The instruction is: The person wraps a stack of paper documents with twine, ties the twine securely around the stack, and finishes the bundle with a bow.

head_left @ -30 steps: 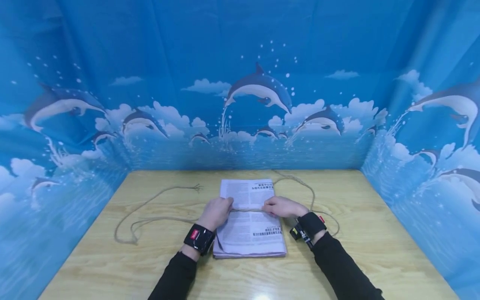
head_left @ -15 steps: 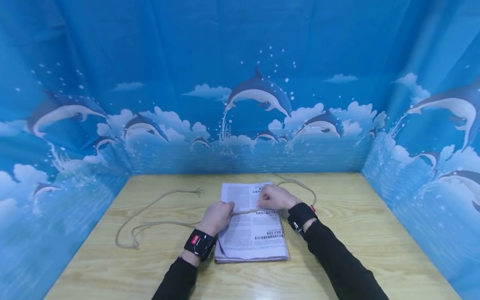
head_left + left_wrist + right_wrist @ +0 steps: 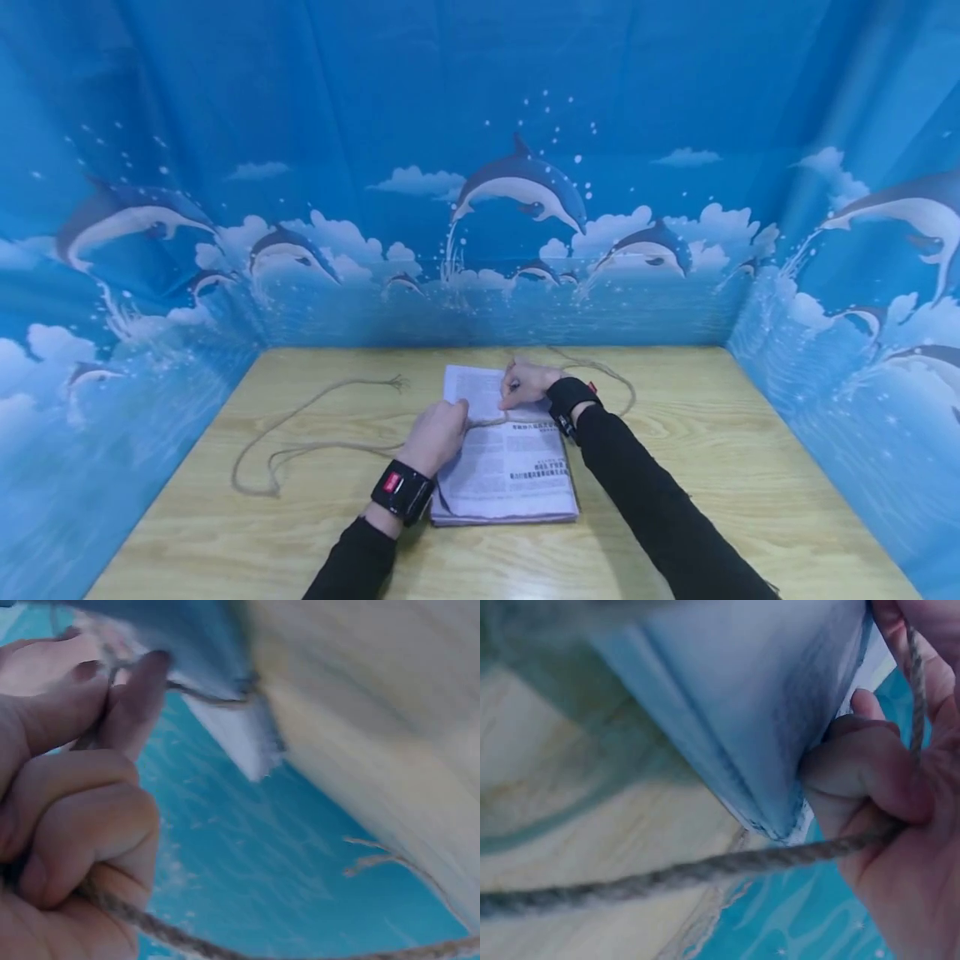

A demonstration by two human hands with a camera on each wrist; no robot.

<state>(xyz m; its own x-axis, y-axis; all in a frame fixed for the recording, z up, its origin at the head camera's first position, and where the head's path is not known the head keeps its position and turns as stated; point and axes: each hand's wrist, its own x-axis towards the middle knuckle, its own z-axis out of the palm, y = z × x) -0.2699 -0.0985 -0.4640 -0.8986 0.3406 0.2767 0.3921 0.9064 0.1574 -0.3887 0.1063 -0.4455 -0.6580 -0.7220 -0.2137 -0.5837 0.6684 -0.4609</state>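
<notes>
Blue dolphin-print cloth (image 3: 480,167) wraps around three sides of your wooden table (image 3: 712,467). Far left on that table, the slack of the twine (image 3: 300,454) lies in a loose loop, with one frayed end near the back. Next comes your left hand (image 3: 438,433), at the left edge of the folded newspaper stack (image 3: 510,475); its fingers are curled around the twine, pinching it where it crosses the paper. The stack sits flat at the table's centre. Just right of that, your right hand (image 3: 525,385) rests over the far part of the stack, fingers closed on the other run of twine, which trails off behind your wrist in an arc toward the right.
</notes>
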